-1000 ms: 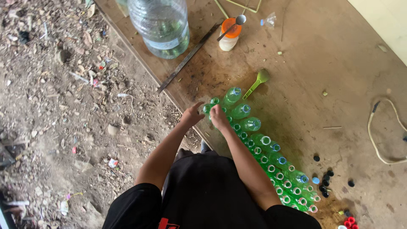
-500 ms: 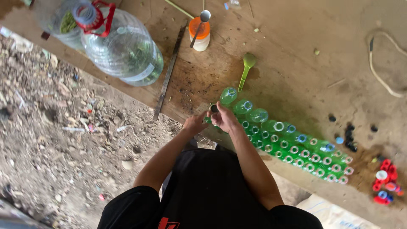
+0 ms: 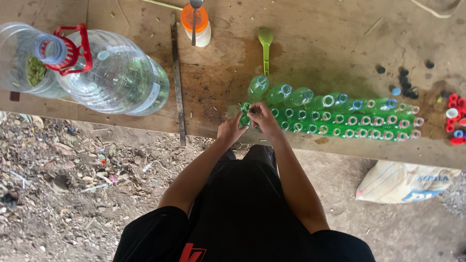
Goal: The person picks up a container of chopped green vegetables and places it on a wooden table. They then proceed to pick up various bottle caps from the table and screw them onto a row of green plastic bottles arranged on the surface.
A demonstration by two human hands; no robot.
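Observation:
Both hands meet at the left end of a long row of several small green bottles standing open-mouthed on a brown wooden table. My left hand grips one small green bottle at the table's near edge. My right hand has its fingers closed over the top of the same bottle. Whether a cap sits under the fingers is hidden.
Two large clear water jugs with a red handle stand at the left. A dark flat metal bar, an orange-lidded jar with a spoon, a green spoon, dark caps, red caps. A white sack lies on the dirt floor.
The view has swung so the table edge now runs level and the jugs sit at the left. Both hands have stayed at the left end of the bottle row.

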